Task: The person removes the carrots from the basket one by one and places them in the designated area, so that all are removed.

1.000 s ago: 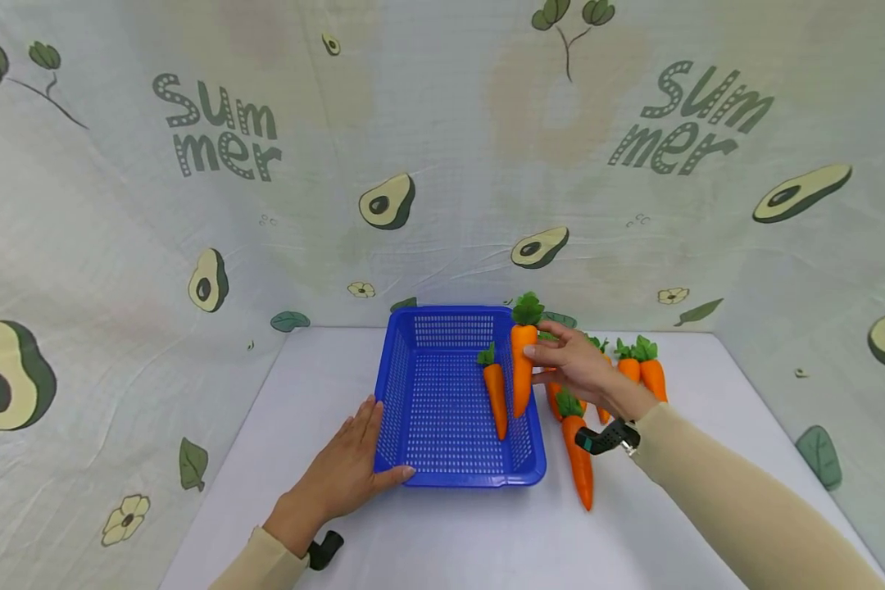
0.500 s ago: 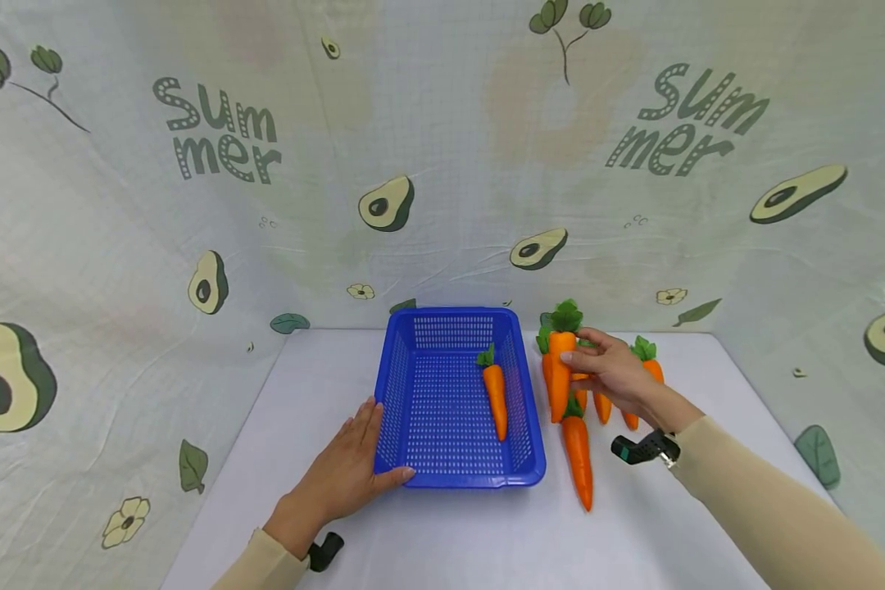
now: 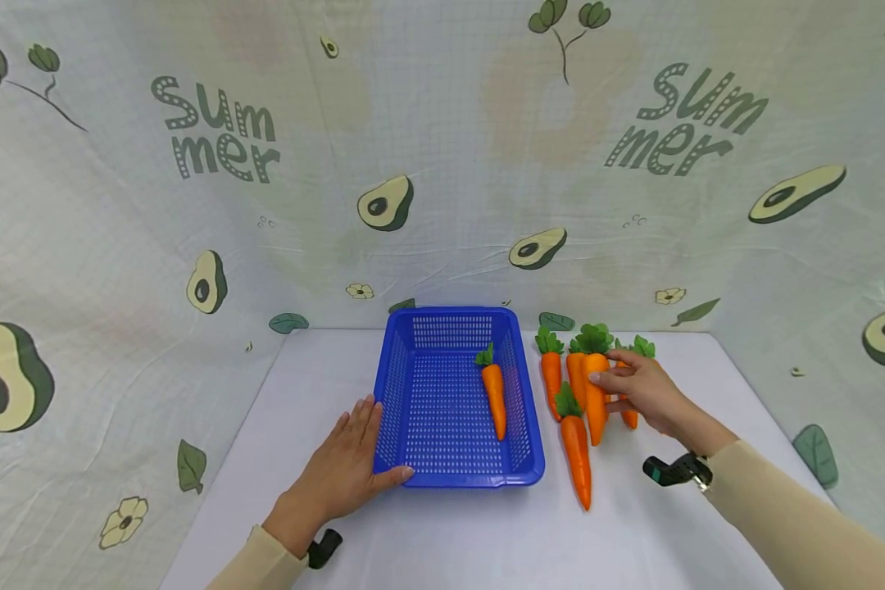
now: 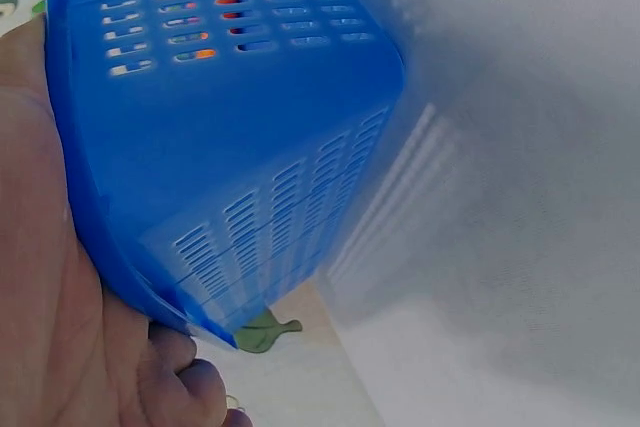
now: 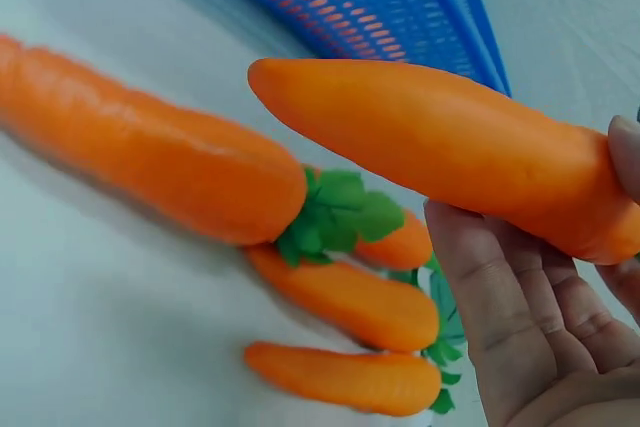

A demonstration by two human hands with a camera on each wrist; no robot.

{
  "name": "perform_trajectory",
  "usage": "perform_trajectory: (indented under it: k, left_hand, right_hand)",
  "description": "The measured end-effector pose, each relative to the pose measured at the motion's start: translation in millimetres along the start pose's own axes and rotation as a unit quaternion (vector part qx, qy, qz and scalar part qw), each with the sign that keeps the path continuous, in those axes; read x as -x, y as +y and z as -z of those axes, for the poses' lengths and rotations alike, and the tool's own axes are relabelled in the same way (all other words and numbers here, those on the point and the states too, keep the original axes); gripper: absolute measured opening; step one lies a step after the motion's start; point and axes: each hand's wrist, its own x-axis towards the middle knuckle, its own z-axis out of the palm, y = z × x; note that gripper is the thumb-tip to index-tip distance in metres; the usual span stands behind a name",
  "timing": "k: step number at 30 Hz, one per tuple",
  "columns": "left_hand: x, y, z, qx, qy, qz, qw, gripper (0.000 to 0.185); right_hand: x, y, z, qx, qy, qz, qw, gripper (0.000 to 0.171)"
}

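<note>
My right hand (image 3: 647,395) pinches an orange carrot (image 3: 596,414) with leafy green top between thumb and fingers, just over the other carrots on the right. In the right wrist view the held carrot (image 5: 430,137) lies across the fingers with its tip pointing left. My left hand (image 3: 339,467) rests with fairly straight fingers along the left rim of a blue perforated plastic basket (image 3: 460,481), its thumb on the front rim. The left wrist view has the palm against that basket (image 4: 180,147). One smaller carrot (image 3: 494,401) lies inside, near the right wall.
Right of the basket, several carrots lie on the white table (image 3: 442,541): a long carrot (image 3: 577,463) in front, another carrot (image 3: 551,385) near the basket's right side, and more partly behind my right hand. A printed cloth backdrop (image 3: 442,147) rises behind and at both sides.
My right hand has moved rightward and down with the carrot, from over the basket's right rim to over the carrots on the table. The left hand and basket stay in place.
</note>
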Motion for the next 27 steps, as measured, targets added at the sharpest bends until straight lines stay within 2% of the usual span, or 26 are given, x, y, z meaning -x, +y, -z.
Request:
perform_trajectory:
  k: [10, 17, 27]
  left_hand:
    - [-0.2, 0.0, 1.5, 0.007, -0.007, -0.007, 0.9999, 0.117]
    - [-0.7, -0.6, -0.7, 0.009, -0.005, -0.005, 0.9999, 0.118]
    - [-1.2, -0.4, -2.4, 0.012, -0.004, -0.003, 0.9999, 0.119]
  right_hand:
    - [13, 26, 12, 0.057, 0.014, -0.035, 0.998, 0.099]
    - [18, 42, 15, 0.059, 0.015, -0.053, 0.997, 0.092]
    - [23, 63, 7, 0.059, 0.012, -0.084, 0.995, 0.085]
